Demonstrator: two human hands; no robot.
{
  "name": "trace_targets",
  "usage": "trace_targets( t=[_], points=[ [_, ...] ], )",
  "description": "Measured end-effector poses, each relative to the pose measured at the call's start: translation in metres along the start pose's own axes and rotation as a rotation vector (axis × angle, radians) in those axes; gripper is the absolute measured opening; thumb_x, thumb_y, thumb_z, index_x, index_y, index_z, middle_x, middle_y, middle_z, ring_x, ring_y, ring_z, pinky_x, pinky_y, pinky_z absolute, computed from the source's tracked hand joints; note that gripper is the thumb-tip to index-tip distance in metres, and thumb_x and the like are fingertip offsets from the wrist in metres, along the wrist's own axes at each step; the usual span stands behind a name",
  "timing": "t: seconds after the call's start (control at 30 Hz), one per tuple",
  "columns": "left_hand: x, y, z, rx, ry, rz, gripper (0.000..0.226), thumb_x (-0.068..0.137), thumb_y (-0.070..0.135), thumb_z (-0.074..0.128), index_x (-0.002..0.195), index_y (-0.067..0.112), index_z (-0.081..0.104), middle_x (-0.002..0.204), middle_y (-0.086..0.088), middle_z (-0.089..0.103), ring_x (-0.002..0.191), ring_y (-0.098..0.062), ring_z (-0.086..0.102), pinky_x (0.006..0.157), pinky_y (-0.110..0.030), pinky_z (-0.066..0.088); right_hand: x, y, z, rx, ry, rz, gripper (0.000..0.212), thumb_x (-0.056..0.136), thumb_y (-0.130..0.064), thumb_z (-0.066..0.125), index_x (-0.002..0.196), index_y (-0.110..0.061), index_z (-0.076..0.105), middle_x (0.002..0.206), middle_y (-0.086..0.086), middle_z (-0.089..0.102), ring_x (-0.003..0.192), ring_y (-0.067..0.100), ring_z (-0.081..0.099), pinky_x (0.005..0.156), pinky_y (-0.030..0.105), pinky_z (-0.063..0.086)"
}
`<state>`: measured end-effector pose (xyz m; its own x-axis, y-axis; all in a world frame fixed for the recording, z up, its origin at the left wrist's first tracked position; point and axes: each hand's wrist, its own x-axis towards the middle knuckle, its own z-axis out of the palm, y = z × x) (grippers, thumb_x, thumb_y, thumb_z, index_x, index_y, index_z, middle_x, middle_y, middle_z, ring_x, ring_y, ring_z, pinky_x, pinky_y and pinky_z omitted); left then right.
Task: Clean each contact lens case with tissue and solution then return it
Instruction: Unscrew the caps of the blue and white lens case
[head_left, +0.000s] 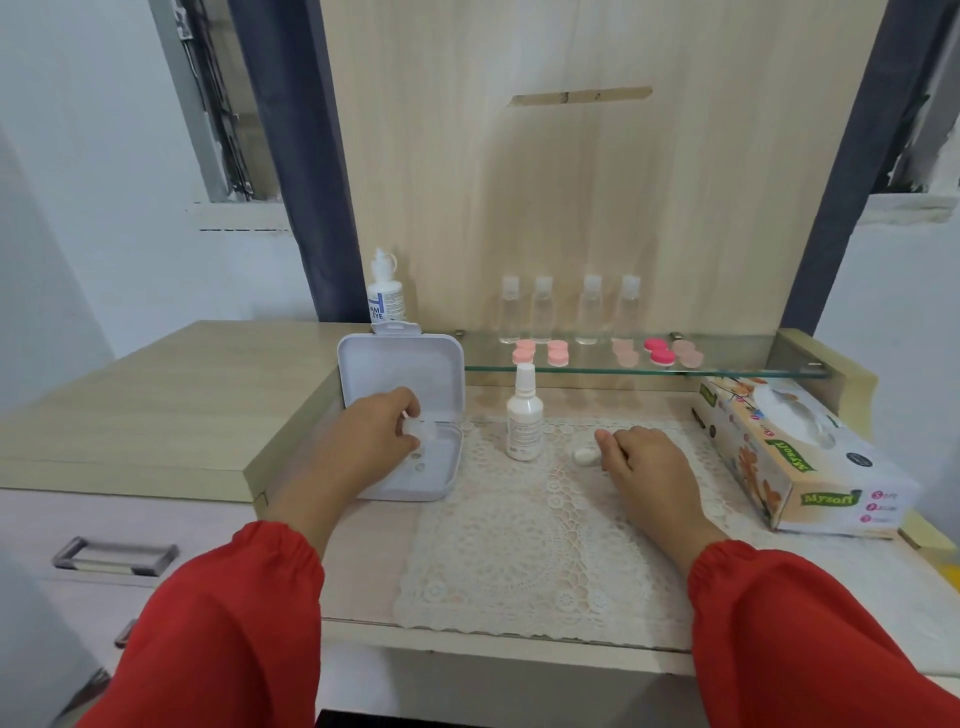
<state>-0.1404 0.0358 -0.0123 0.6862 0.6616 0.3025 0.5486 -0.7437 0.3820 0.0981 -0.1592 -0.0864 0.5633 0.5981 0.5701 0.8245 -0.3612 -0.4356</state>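
Red sleeves (218, 623) fill the bottom corners of my view, one on each forearm, both reaching forward over the table (156, 415).

Left hand (382, 431): extended over the open white box (400, 374), palm down, fingers curled. I see it pinching a small clear lens case (422, 430) between thumb and fingertips, just above the box's tray. The case is transparent and partly hidden by the fingers; I cannot make out its lids. Two small round items lie on the tray floor just below the hand, too small for me to identify.

Right hand (641, 462): palm down on the lace mat (519, 545), fingers loosely bent and pointing left, holding nothing that I can see. A small white cap (584, 457) lies on the mat just beside its fingertips; whether they touch it, I cannot tell.

Between the hands, a white spray bottle (524, 415) stands upright on the mat, near the box. The box lid stands raised behind the tray. A larger solution bottle (385, 291) stands behind the lid.

On the glass shelf (753, 371) at the rear: four clear bottles (589, 312) in a row, with pink lens cases (660, 352) in pairs in front of them, one pair darker pink than the others.

A tissue box (800, 467) lies at the right of the mat, well apart from the left hand.
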Motion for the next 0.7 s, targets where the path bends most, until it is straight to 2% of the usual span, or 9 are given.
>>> trace_targets(
  t=[0.2, 0.33, 0.47, 0.6, 0.7],
  points=[
    [-0.002, -0.005, 0.008, 0.087, 0.033, 0.065, 0.021, 0.087, 0.014, 0.065, 0.105, 0.019, 0.054, 0.092, 0.006, 0.051, 0.077, -0.014, 0.047, 0.056, -0.021, 0.03, -0.001, -0.002, -0.002, 0.053, 0.041, 0.079, 0.044, 0.099, -0.03, 0.048, 0.06, -0.012, 0.055, 0.057, -0.004, 0.045, 0.063, 0.017, 0.043, 0.06, 0.029, 0.027],
    [-0.001, -0.007, 0.016, 0.069, 0.064, 0.103, 0.022, 0.085, 0.01, 0.066, 0.103, 0.016, 0.056, 0.093, 0.005, 0.052, 0.076, -0.015, 0.046, 0.065, -0.027, 0.034, -0.001, -0.003, -0.002, 0.073, 0.044, 0.091, 0.045, 0.099, -0.03, 0.046, 0.058, -0.014, 0.05, 0.057, -0.003, 0.044, 0.063, 0.018, 0.043, 0.058, 0.028, 0.025],
    [0.001, -0.01, 0.022, 0.025, 0.085, 0.026, 0.021, 0.086, 0.014, 0.067, 0.103, 0.016, 0.055, 0.093, 0.003, 0.055, 0.079, -0.019, 0.05, 0.069, -0.03, 0.039, -0.002, -0.004, -0.005, 0.195, 0.037, 0.158, 0.047, 0.1, -0.035, 0.042, 0.066, -0.007, 0.06, 0.066, 0.003, 0.055, 0.068, 0.019, 0.051, 0.06, 0.031, 0.038],
    [-0.001, 0.004, 0.03, -0.216, 0.211, -0.087, 0.018, 0.088, 0.024, 0.067, 0.1, 0.019, 0.055, 0.086, 0.007, 0.055, 0.079, -0.015, 0.053, 0.069, -0.027, 0.039, 0.0, -0.005, -0.01, 0.402, 0.063, 0.357, 0.044, 0.1, -0.035, 0.044, 0.067, -0.011, 0.061, 0.065, -0.001, 0.056, 0.066, 0.014, 0.052, 0.059, 0.03, 0.038],
    [-0.005, 0.04, 0.041, -0.453, 0.169, -0.037, 0.014, 0.087, 0.023, 0.067, 0.097, 0.024, 0.057, 0.084, 0.012, 0.055, 0.072, -0.006, 0.052, 0.068, -0.02, 0.04, 0.004, 0.001, -0.01, 0.493, 0.109, 0.476, 0.043, 0.1, -0.035, 0.044, 0.068, -0.012, 0.061, 0.069, 0.001, 0.06, 0.07, 0.015, 0.054, 0.062, 0.029, 0.04]
  ],
)
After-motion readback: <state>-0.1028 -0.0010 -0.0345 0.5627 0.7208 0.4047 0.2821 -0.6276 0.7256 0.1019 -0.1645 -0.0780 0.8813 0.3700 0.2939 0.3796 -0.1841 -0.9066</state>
